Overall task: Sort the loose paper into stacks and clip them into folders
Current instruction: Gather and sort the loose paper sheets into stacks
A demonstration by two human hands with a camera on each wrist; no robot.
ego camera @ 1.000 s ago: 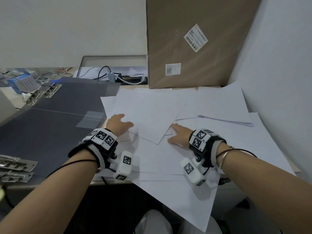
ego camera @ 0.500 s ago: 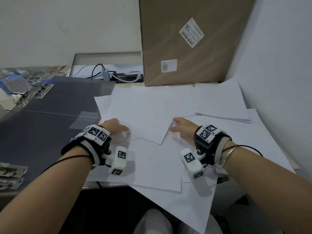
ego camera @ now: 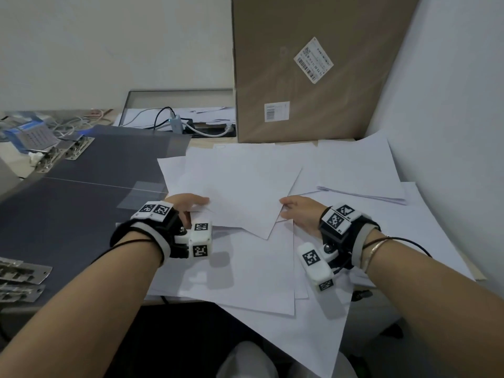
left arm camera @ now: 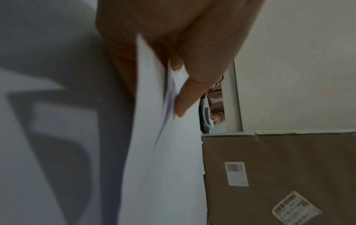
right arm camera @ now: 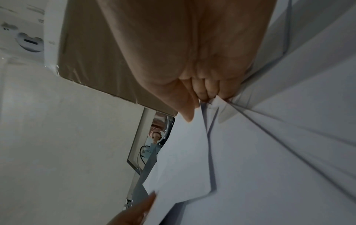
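Loose white sheets point(ego camera: 245, 268) lie overlapping across the desk's right half. My left hand point(ego camera: 199, 204) pinches the left edge of a few top sheets point(ego camera: 245, 192), and my right hand point(ego camera: 286, 210) pinches their right edge. In the left wrist view the thumb point(left arm camera: 185, 97) lies on top of the sheets point(left arm camera: 154, 121) with the fingers hidden underneath. The right wrist view has the thumb point(right arm camera: 187, 109) above the sheets point(right arm camera: 185, 152) and curled fingers point(right arm camera: 208, 89) at their edge. Open dark folders point(ego camera: 81, 181) lie flat at the left.
A tall cardboard box point(ego camera: 308, 66) leans against the back wall. A squared paper stack point(ego camera: 362, 192) sits at the right, near the wall. Metal clips lie at the folders' near left point(ego camera: 24, 271) and far left point(ego camera: 62, 151). Cables point(ego camera: 191, 126) run behind the folders.
Both hands went from lying flat on the paper to pinching the edges of the top sheets. The sheets have shifted slightly toward me.
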